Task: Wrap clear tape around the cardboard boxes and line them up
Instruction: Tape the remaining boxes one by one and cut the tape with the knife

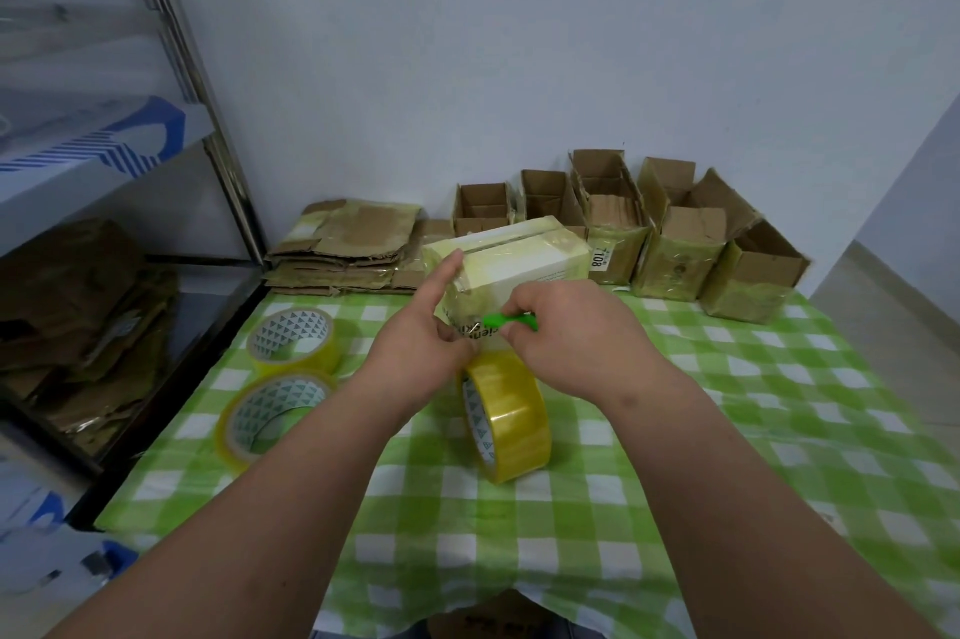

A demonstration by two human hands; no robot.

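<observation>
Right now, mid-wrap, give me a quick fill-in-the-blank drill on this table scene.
1. The right hand holds a small ____ cutter.
2. ____ tape rolls lie flat on the tablecloth beside the left hand.
3. The upright tape roll stands just ____ the white box, on the person's side.
4. The open boxes line the ____.

Missing words: green; Two; in front of; wall

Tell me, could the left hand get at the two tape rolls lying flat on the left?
Probably yes: both flat tape rolls lie uncovered beside the left hand, though it presently holds the white box.
</observation>
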